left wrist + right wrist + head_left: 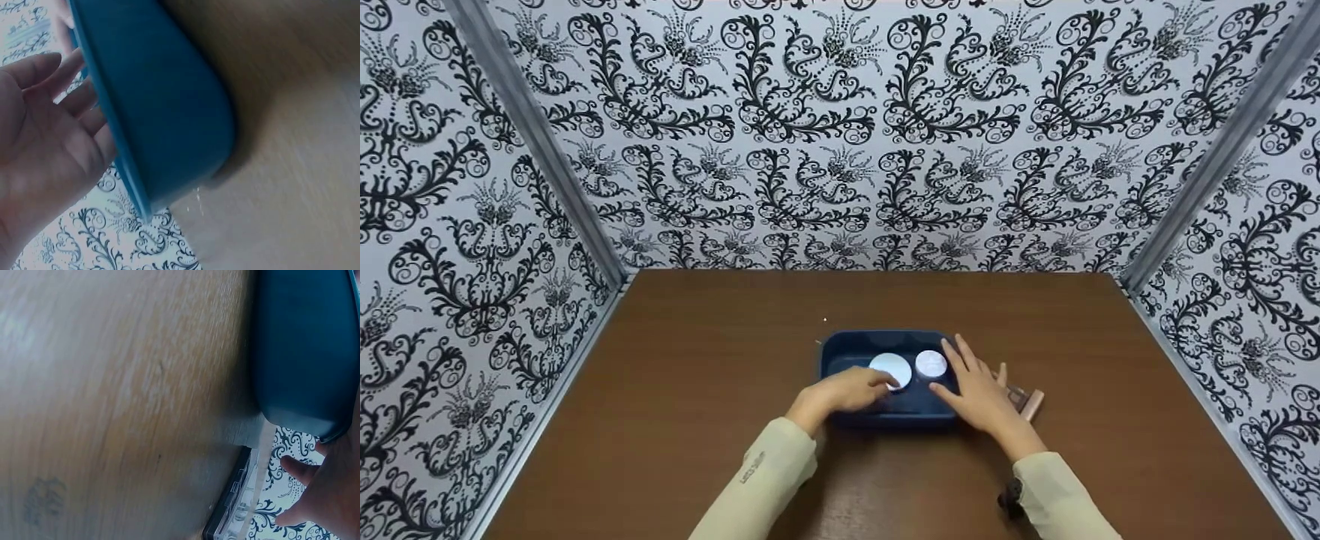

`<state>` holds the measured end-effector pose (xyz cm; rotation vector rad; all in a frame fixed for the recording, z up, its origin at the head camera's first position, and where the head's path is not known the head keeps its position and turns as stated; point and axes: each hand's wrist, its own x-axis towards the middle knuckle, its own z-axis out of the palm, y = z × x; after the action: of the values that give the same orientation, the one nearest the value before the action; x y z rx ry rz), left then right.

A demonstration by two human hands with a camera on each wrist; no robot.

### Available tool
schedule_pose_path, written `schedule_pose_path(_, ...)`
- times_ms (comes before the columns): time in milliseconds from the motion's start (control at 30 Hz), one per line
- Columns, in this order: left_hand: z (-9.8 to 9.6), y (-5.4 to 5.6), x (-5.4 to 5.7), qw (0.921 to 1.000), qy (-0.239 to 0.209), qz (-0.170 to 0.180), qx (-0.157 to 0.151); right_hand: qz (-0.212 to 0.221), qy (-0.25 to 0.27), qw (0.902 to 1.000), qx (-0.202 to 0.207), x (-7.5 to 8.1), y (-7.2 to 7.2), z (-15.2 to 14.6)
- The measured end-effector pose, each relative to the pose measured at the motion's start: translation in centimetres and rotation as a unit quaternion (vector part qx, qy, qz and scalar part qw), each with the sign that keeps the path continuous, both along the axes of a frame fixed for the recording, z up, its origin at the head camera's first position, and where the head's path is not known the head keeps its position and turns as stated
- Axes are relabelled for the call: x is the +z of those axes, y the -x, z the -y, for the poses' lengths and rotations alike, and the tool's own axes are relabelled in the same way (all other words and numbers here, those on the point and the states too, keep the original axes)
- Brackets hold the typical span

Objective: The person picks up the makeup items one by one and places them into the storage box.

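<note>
A dark blue rectangular tub (840,341) stands on the table, with two white round-topped items in it. My left hand (847,390) reaches over the tub's near left part, fingertips at the near edge of the larger white disc (889,366). In the left wrist view, the fingers of that hand are loosely extended past the blue rim (104,95). My right hand (981,394) is spread over the tub's right end, its thumb near the smaller white round item (931,363). The right wrist view shows its fingers apart beside the tub wall (306,354).
To the right of the tub, partly behind the right hand, lie a pinkish cylinder (1032,406) and a clear case with a dark edge (230,495). The brown table (697,360) is enclosed by black-and-white patterned walls (840,150).
</note>
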<state>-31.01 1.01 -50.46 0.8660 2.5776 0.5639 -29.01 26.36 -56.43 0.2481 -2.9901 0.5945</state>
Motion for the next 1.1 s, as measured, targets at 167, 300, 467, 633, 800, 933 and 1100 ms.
schedule_pose_path(167, 1.1, 0.2, 0.5, 0.9879, -0.027, -0.112, 0.104, 0.001, 0.004, 1.0000, 0.003, 0.0, 0.1, 0.0)
schedule_pose_path(300, 1.9, 0.3, 0.3, 0.9663, -0.039, -0.185, 0.175, -0.001, 0.005, 1.0000, 0.001, -0.1, 0.0, -0.1)
schedule_pose_path(467, 2.8, 0.3, -1.1, 0.9424, -0.041, -0.247, 0.222, -0.002, 0.005, 1.0000, 0.001, -0.1, 0.0, -0.1)
schedule_pose_path(633, 3.2, 0.2, -3.8, 0.9414, -0.028, -0.238, 0.238, -0.004, 0.005, 1.0000, -0.001, 0.0, 0.0, 0.0)
schedule_pose_path(800, 3.4, -0.1, -5.6, 0.9468, -0.023, -0.202, 0.249, -0.002, 0.001, 1.0000, 0.000, 0.2, -0.1, 0.2)
schedule_pose_path(933, 3.3, -0.1, -5.5, 0.9475, -0.016, -0.196, 0.252, 0.008, -0.001, 1.0000, -0.001, 0.4, -0.1, 0.2)
schedule_pose_path(1100, 3.1, -0.1, -5.3, 0.9505, 0.001, -0.185, 0.249, 0.024, 0.014, 0.9996, 0.007, 0.3, 0.0, 0.0)
